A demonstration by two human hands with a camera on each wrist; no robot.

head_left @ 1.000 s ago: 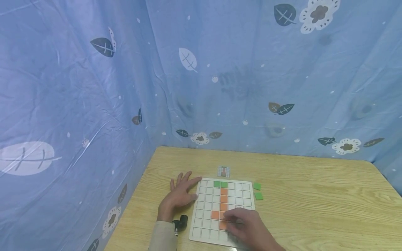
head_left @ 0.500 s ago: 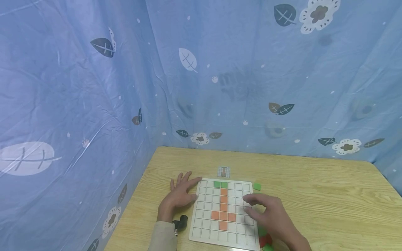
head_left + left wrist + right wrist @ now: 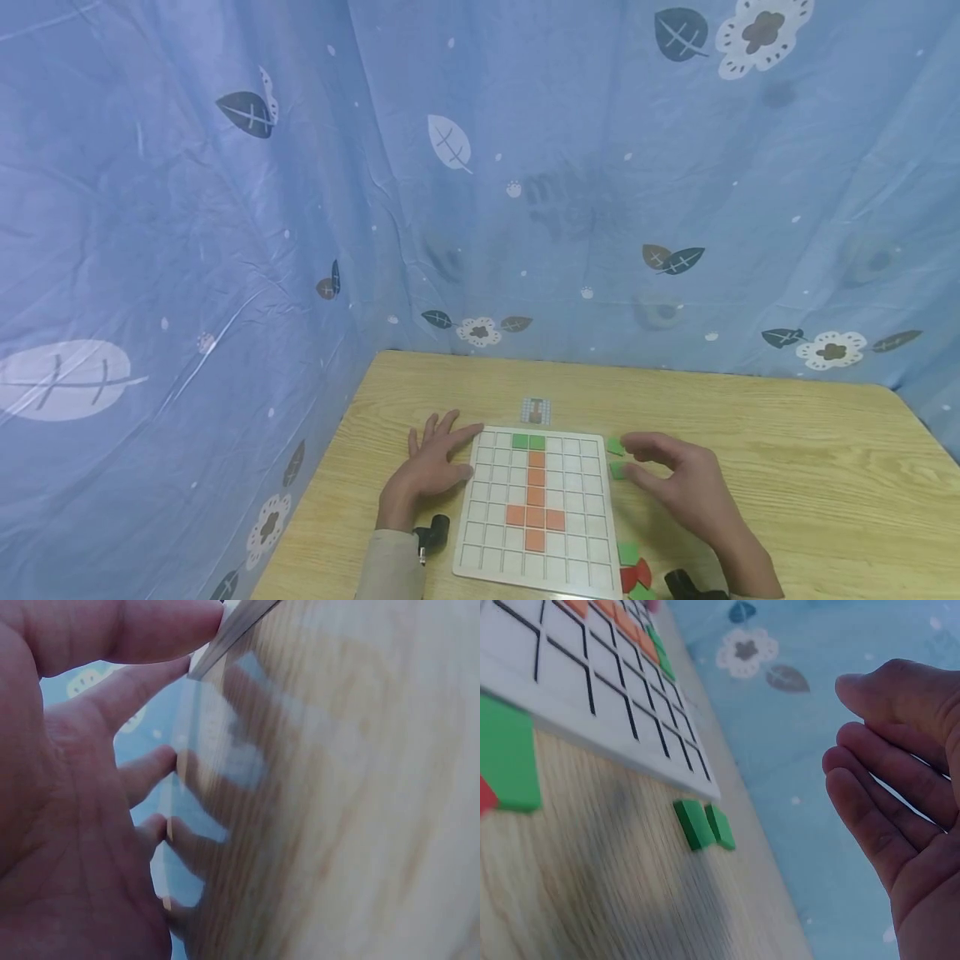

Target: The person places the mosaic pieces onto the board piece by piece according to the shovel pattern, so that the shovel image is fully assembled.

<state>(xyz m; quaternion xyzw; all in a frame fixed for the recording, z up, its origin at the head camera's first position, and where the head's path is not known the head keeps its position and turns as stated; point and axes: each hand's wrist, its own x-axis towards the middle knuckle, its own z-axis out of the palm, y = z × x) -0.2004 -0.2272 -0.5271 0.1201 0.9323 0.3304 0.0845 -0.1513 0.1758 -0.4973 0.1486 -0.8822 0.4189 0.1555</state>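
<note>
A white grid board (image 3: 487, 533) lies on the table, bearing two green tiles (image 3: 528, 442) in its far row and several orange tiles (image 3: 536, 497) in a cross shape below them. My left hand (image 3: 429, 468) rests at the board's left edge, fingers spread, thumb and index fingertip at the rim. My right hand (image 3: 686, 483) is off the board's right side, fingers bent and apart from the thumb, holding nothing. Its fingertips are near two loose green tiles (image 3: 695, 825) beside the board's far right corner. In the right wrist view those tiles lie apart from the fingers.
A small pattern card (image 3: 536, 411) lies beyond the board. Near its near right corner are more green tiles (image 3: 628, 553) and red pieces (image 3: 636, 575). Black wrist devices show by both wrists. A blue patterned curtain (image 3: 600, 208) hangs behind and left of the wooden table (image 3: 787, 467).
My right hand has let go of an orange tile, now right of the cross's centre, and moved right and away to the loose green tiles. The left hand stays put.
</note>
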